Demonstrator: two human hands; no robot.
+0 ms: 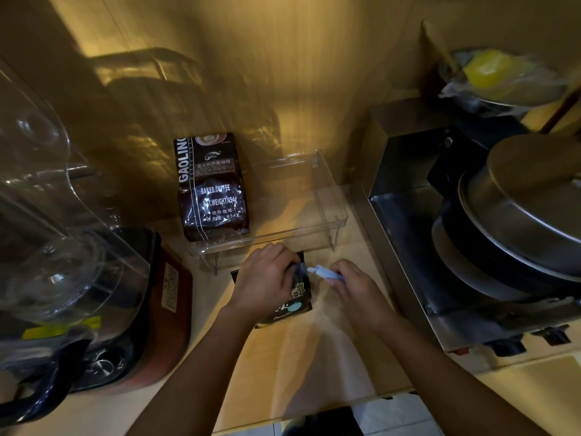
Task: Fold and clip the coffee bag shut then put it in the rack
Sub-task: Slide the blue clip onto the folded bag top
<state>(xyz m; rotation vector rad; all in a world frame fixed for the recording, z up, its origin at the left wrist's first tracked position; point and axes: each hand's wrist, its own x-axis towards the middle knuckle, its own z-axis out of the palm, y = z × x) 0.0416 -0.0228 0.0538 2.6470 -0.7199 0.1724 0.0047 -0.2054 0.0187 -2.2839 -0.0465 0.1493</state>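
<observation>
A small black coffee bag (297, 297) with a teal round label lies flat on the wooden counter, just in front of the clear acrylic rack (330, 196). My left hand (267, 278) presses down on the bag's folded top edge and covers much of it. My right hand (353, 283) holds a pale blue clip (325, 273) whose tip points left at the bag's top right corner. A larger brown coffee bag (212, 187) stands in the left part of the rack.
A blender with a clear jug and cover (56, 234) fills the left side. A steel appliance (418, 221) with stacked pans and a lid (528, 196) stands at the right. Behind it sits a bowl wrapped in plastic (500, 80). The counter's front edge (314, 413) runs below my forearms.
</observation>
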